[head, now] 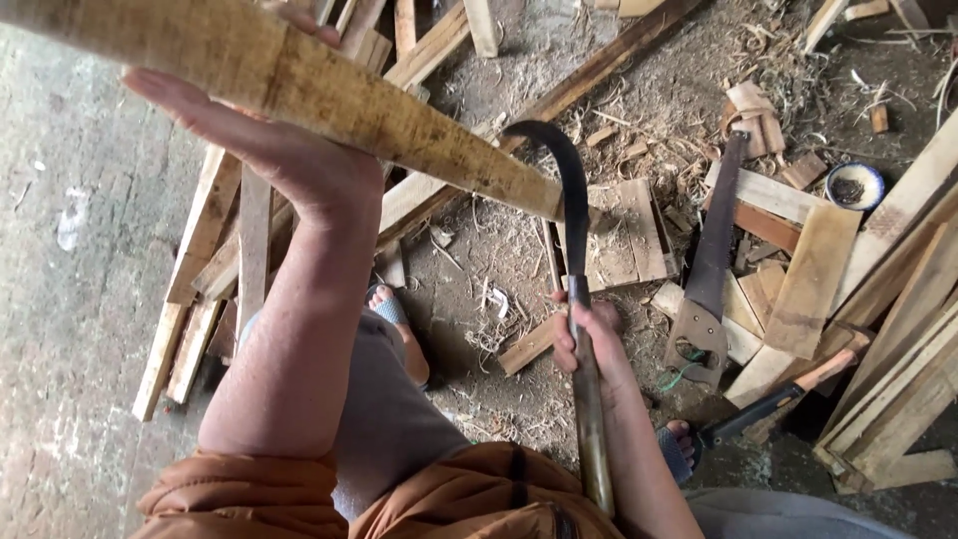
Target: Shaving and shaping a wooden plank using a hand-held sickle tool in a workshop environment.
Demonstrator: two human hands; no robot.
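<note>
My left hand grips a long, thick bamboo pole from underneath, holding it slanted from the upper left down toward the middle. My right hand is closed around the wooden handle of a curved billhook. Its dark hooked blade rises and rests against the lower end of the pole, near where the pole's end is cut.
A hand saw lies on wood offcuts to the right, with a hammer below it and a small bowl behind. Planks are stacked at the right and slats at the left. My sandalled feet stand on shavings.
</note>
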